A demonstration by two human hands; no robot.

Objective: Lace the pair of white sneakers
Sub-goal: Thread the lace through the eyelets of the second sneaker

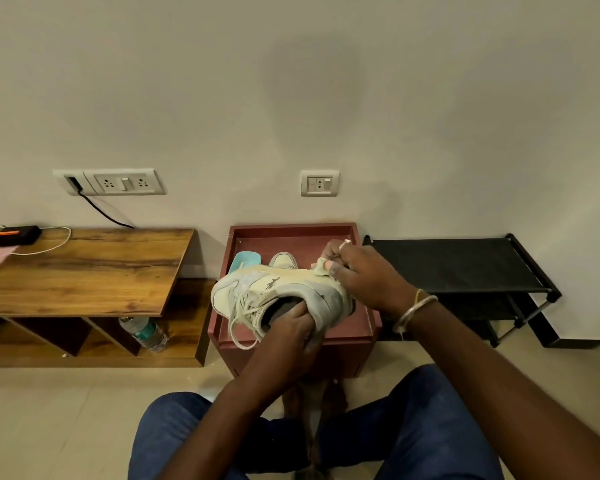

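A person in blue jeans is sitting low in the frame and holding a white sneaker in the middle of the picture, just above the near part of a red-brown wooden tray; the sneaker is lying on its side, toe pointing to the left of the frame and opening facing the camera. The left hand is gripping the sneaker at its collar, fingers curling into the opening; the right hand is closing round the heel end, its fingertips pinching a pale flap there; a ring is showing on one finger and a bangle on the wrist. A loose lace is hanging in a loop below the eyelets, in front of the tray's near edge. Inside the tray, behind the held shoe, the toe of a second sneaker is peeking out; beside it, to the left, a turquoise piece is lying, too hidden to identify. A wooden table is standing at the left, carrying a black device and a white cable; a water bottle is lying on its lower shelf; a black shoe rack is standing at the right.
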